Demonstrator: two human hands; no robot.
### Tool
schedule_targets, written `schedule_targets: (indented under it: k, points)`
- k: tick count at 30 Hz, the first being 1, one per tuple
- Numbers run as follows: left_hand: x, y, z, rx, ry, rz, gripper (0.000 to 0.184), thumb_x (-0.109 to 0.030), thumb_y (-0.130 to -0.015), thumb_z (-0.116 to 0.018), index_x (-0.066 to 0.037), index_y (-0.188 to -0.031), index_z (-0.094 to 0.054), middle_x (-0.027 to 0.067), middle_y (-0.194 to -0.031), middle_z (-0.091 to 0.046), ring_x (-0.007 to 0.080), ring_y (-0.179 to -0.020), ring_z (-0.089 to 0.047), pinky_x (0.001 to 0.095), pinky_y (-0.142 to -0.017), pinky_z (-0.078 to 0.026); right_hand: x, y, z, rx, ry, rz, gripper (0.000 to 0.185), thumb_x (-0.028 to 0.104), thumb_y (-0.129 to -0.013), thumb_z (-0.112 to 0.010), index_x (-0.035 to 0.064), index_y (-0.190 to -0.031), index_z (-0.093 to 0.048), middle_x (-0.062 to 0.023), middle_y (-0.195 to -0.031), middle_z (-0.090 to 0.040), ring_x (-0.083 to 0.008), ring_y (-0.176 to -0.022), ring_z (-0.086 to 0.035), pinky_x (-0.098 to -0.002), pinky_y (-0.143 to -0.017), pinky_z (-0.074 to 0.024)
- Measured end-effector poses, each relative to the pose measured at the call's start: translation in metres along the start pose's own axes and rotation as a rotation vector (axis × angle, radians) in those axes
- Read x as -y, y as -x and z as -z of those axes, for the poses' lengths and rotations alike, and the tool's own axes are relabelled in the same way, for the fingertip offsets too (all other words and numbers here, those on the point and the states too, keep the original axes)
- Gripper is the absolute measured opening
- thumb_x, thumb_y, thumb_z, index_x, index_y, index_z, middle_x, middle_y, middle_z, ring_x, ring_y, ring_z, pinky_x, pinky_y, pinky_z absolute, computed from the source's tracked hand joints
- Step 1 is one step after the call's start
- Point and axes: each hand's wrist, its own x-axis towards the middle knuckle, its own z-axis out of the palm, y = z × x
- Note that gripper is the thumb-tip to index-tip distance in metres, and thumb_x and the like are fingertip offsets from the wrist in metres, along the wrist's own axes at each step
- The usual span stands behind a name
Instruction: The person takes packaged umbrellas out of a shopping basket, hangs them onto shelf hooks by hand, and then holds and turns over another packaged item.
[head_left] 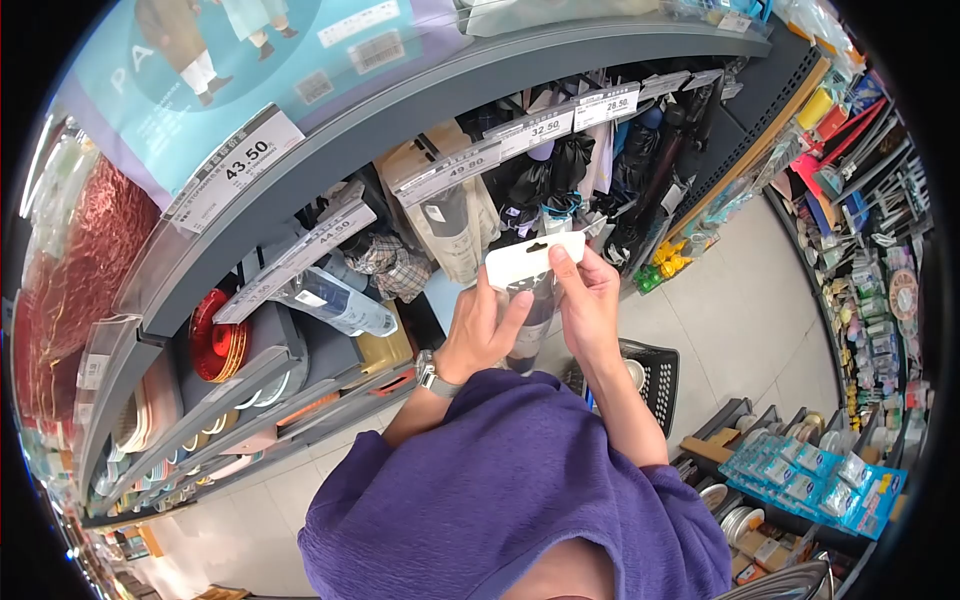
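Observation:
A clear package with a dark, long item inside, by its shape a folding umbrella (532, 332), hangs upright in front of my chest. Its white header card (515, 262) has a hanging slot. My left hand (478, 332), with a watch on the wrist, pinches the card's left end. The thumb of my right hand (588, 305) presses on the card's right end, fingers behind it. Just ahead, several dark umbrellas (530, 180) hang on a rack under price labels (545, 128). The lower end of the package is partly hidden by my purple top.
Shelving (380, 105) curves along the front and left, with red plates (217, 335) low down. On the floor by my right forearm stands a black basket (662, 385) with things in it. Blue packs (810, 475) and crowded hanging goods (875, 290) line the right side.

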Motion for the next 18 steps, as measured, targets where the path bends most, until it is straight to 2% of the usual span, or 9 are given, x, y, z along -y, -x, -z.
schedule_targets:
  k: [4,6,7,9,10,11,13,15,18]
  points:
    - [-0.001,-0.001,0.003,0.003,-0.108,-0.021,0.060,-0.026,-0.095,-0.064,0.012,-0.134,-0.037,0.0273,-0.104,-0.068,0.0441,-0.088,-0.069,0.0457,-0.073,-0.055,-0.001,-0.004,0.000,-0.014,-0.005,0.048,0.019,0.013,-0.099,-0.064,-0.0020,-0.110,-0.069,-0.0032,-0.100,-0.071,-0.0067,-0.088,-0.063,-0.0230,-0.081,-0.0489]
    - [-0.004,-0.004,0.000,-0.003,-0.014,-0.065,0.062,-0.028,-0.094,-0.067,0.009,-0.135,-0.039,0.0265,-0.114,-0.065,0.0414,-0.099,-0.068,0.0442,-0.083,-0.054,0.002,-0.006,0.002,-0.038,-0.069,0.114,0.019,0.015,-0.100,-0.064,-0.0014,-0.107,-0.069,-0.0031,-0.096,-0.071,-0.0069,-0.086,-0.063,-0.0236,-0.079,-0.0494]
    - [-0.005,-0.005,-0.002,0.001,-0.012,-0.062,0.062,-0.028,-0.094,-0.067,0.009,-0.135,-0.039,0.0265,-0.114,-0.065,0.0414,-0.099,-0.068,0.0442,-0.083,-0.054,0.005,-0.009,0.010,-0.084,-0.032,0.050,0.023,0.022,-0.102,-0.061,-0.0005,-0.103,-0.067,-0.0049,-0.093,-0.071,-0.0090,-0.084,-0.064,-0.0250,-0.076,-0.0504]
    - [-0.005,-0.008,-0.005,0.080,0.164,-0.183,0.063,-0.031,-0.093,-0.068,0.005,-0.137,-0.040,0.0258,-0.127,-0.058,0.0383,-0.115,-0.062,0.0433,-0.096,-0.050,0.026,-0.018,0.011,-0.056,-0.137,0.070,0.030,0.030,-0.104,-0.056,0.0009,-0.097,-0.063,-0.0042,-0.086,-0.067,-0.0120,-0.078,-0.062,-0.0290,-0.071,-0.0509]
    - [0.001,-0.006,-0.003,0.207,0.229,-0.142,0.067,-0.033,-0.093,-0.068,0.003,-0.141,-0.038,0.0254,-0.137,-0.050,0.0379,-0.127,-0.054,0.0425,-0.106,-0.043,0.028,-0.030,0.021,0.101,-0.283,0.138,0.034,0.033,-0.105,-0.053,0.0034,-0.088,-0.056,-0.0015,-0.077,-0.055,-0.0132,-0.070,-0.053,-0.0299,-0.066,-0.0472]
    - [0.005,-0.006,-0.004,0.232,0.248,-0.136,0.067,-0.033,-0.093,-0.068,0.003,-0.141,-0.038,0.0254,-0.137,-0.050,0.0379,-0.127,-0.054,0.0425,-0.106,-0.043,0.035,-0.037,0.026,0.084,-0.468,0.086,0.035,0.030,-0.105,-0.051,0.0058,-0.080,-0.049,0.0005,-0.071,-0.041,-0.0123,-0.067,-0.041,-0.0290,-0.064,-0.0427]
    - [0.010,-0.004,-0.014,0.336,0.285,-0.078,0.070,-0.034,-0.094,-0.066,0.003,-0.144,-0.035,0.0257,-0.136,-0.052,0.0375,-0.128,-0.054,0.0415,-0.106,-0.042,0.044,-0.047,0.041,0.230,-0.981,-0.022,0.025,0.019,-0.103,-0.054,0.0071,-0.081,-0.047,0.0002,-0.072,-0.037,-0.0116,-0.066,-0.038,-0.0272,-0.063,-0.0398]
    - [0.001,-0.005,-0.016,0.467,0.332,0.073,0.070,-0.028,-0.095,-0.066,0.004,-0.147,-0.032,0.0252,-0.142,-0.049,0.0315,-0.132,-0.051,0.0387,-0.108,-0.040,0.045,-0.050,0.060,0.293,-1.185,-0.071,0.012,0.006,-0.095,-0.057,0.0064,-0.086,-0.049,-0.0005,-0.075,-0.039,-0.0121,-0.067,-0.041,-0.0283,-0.064,-0.0420]
    - [-0.001,-0.003,-0.023,0.545,0.524,-0.005,0.081,-0.011,-0.091,-0.068,0.004,-0.155,-0.020,0.0228,-0.147,-0.046,0.0277,-0.134,-0.049,0.0374,-0.110,-0.038,0.039,-0.061,0.089,0.412,-1.335,-0.122,0.011,-0.001,-0.088,-0.058,0.0050,-0.091,-0.050,-0.0011,-0.078,-0.042,-0.0130,-0.070,-0.046,-0.0298,-0.067,-0.0459]
